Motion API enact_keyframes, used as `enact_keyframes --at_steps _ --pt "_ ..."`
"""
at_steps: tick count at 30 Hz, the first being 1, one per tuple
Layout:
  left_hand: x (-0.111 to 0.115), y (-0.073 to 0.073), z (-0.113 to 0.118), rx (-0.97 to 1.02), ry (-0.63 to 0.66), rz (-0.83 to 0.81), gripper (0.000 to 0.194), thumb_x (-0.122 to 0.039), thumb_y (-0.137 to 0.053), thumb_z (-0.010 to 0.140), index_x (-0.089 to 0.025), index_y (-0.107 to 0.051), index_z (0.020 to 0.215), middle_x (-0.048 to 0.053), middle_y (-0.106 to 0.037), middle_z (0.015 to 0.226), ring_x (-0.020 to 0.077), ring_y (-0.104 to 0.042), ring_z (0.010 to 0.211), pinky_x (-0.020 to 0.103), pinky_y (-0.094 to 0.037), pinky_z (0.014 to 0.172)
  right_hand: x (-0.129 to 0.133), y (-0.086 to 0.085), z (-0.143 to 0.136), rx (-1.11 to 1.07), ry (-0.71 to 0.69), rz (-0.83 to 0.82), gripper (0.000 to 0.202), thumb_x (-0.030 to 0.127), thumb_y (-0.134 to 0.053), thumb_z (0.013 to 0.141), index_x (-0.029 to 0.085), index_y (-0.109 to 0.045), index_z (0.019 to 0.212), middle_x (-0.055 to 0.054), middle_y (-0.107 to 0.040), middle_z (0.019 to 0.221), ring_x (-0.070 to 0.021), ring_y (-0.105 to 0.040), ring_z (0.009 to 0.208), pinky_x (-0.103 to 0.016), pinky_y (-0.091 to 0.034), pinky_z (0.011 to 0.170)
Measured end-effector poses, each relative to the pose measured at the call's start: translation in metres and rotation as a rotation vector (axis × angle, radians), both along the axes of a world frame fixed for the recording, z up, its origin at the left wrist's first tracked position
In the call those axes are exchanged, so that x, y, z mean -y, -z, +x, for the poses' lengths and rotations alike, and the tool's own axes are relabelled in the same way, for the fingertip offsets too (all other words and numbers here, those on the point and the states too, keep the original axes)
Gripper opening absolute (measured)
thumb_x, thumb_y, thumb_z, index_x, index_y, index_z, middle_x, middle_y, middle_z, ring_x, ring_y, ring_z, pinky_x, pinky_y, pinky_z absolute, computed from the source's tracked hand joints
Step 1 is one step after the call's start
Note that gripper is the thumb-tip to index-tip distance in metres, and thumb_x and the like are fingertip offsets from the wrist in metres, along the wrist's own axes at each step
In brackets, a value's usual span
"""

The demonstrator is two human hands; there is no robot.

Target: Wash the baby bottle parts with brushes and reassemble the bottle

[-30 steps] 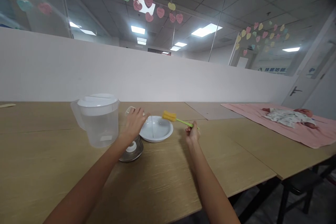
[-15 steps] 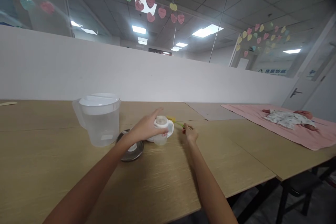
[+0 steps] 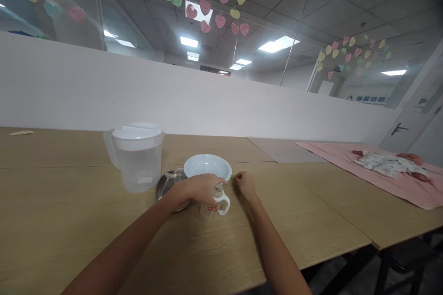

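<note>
My left hand [image 3: 202,188] is closed around the upper part of a clear baby bottle [image 3: 208,213] with a white handle and red print. The bottle is in front of a white bowl [image 3: 207,167]. My right hand [image 3: 246,185] is closed at the bowl's right side, gripping a thin bottle brush [image 3: 233,177]. Only a short green piece of the brush shows; its yellow head is out of sight. Partly behind my left wrist lies a round metal plate [image 3: 159,189] bearing a clear cap [image 3: 179,175] and a pale, thin-stemmed piece.
A lidded plastic pitcher [image 3: 140,166] holding clear liquid stands left of the plate. A flat pale stick [image 3: 21,132] lies far left. On the right, a baby doll [image 3: 384,164] in patterned clothes lies on a pink cloth [image 3: 332,156]. A white wall [image 3: 207,106] rises behind the table.
The bottle has come down and nearer to me in my left hand, uncovering the bowl behind it. My right hand has moved slightly left, and the brush's yellow head no longer shows.
</note>
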State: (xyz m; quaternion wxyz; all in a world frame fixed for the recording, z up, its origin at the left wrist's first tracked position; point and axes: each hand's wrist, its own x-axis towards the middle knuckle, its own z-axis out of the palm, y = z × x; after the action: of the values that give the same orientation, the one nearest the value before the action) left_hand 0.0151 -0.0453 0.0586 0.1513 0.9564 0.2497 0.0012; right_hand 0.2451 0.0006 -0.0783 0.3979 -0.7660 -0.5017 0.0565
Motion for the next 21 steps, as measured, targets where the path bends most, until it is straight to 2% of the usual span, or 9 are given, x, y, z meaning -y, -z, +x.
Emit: enact_keyframes --at_steps 5,10,12,15,17,19,21 --pt "-0.005 -0.003 -0.004 -0.078 -0.002 0.009 0.072 -0.03 -0.065 0.056 -0.022 -0.046 0.125 0.007 -0.055 0.12 0.0241 -0.052 0.105 0.027 -0.042 0.082 0.002 -0.001 -0.004 0.089 -0.013 -0.064 0.016 0.012 -0.055 0.069 0.014 -0.07 0.074 -0.01 -0.069 0.079 -0.0158 -0.061 0.071 -0.02 -0.036 0.06" --pt "-0.014 -0.013 -0.019 -0.045 0.007 -0.068 0.068 -0.038 -0.064 0.06 -0.024 -0.047 0.124 0.005 -0.052 0.125 0.0223 -0.051 0.108 0.024 -0.04 0.085 0.007 -0.009 -0.006 0.132 0.02 -0.044 0.015 0.015 -0.054 0.071 0.014 -0.069 0.073 -0.01 -0.068 0.078 -0.0166 -0.061 0.072 -0.021 -0.037 0.06" --pt "-0.023 -0.019 -0.03 0.021 -0.062 -0.078 0.058 -0.038 -0.057 0.067 -0.022 -0.048 0.122 0.005 -0.052 0.125 0.0203 -0.052 0.106 0.023 -0.041 0.083 0.01 -0.016 -0.006 0.14 0.067 -0.001 0.02 0.018 -0.049 0.076 0.015 -0.068 0.08 -0.01 -0.068 0.083 -0.0171 -0.061 0.076 -0.021 -0.038 0.062" --pt "-0.042 -0.022 -0.048 0.007 -0.308 0.032 0.039 -0.026 -0.048 0.072 -0.018 -0.059 0.109 0.007 -0.062 0.111 0.0188 -0.057 0.095 0.022 -0.042 0.075 0.01 -0.034 -0.012 0.151 0.121 0.08 0.029 0.022 -0.039 0.082 0.016 -0.065 0.093 -0.009 -0.067 0.09 -0.0167 -0.061 0.08 -0.022 -0.04 0.067" --pt "-0.056 -0.018 -0.058 -0.08 -0.473 0.08 0.027 -0.021 -0.049 0.069 -0.015 -0.066 0.09 0.009 -0.068 0.09 0.0205 -0.06 0.081 0.025 -0.043 0.068 0.004 -0.049 -0.022 0.168 0.024 0.065 0.032 0.023 -0.036 0.084 0.016 -0.063 0.099 -0.008 -0.066 0.094 -0.016 -0.06 0.084 -0.022 -0.041 0.071" --pt "-0.069 -0.008 -0.064 -0.139 -0.572 0.072 0.017 -0.019 -0.054 0.063 -0.013 -0.067 0.072 0.01 -0.068 0.071 0.0223 -0.061 0.069 0.027 -0.043 0.061 -0.007 -0.064 -0.037 0.186 -0.196 -0.044 0.031 0.023 -0.039 0.083 0.017 -0.063 0.101 -0.008 -0.066 0.097 -0.0153 -0.06 0.086 -0.022 -0.041 0.073" --pt "-0.08 0.006 -0.067 -0.176 -0.641 0.036 0.011 -0.017 -0.058 0.059 -0.012 -0.066 0.063 0.011 -0.065 0.059 0.0225 -0.059 0.059 0.029 -0.043 0.057 -0.021 -0.074 -0.053 0.186 -0.384 -0.177 0.024 0.022 -0.048 0.078 0.017 -0.067 0.092 -0.007 -0.067 0.09 -0.0143 -0.062 0.077 -0.021 -0.043 0.068"
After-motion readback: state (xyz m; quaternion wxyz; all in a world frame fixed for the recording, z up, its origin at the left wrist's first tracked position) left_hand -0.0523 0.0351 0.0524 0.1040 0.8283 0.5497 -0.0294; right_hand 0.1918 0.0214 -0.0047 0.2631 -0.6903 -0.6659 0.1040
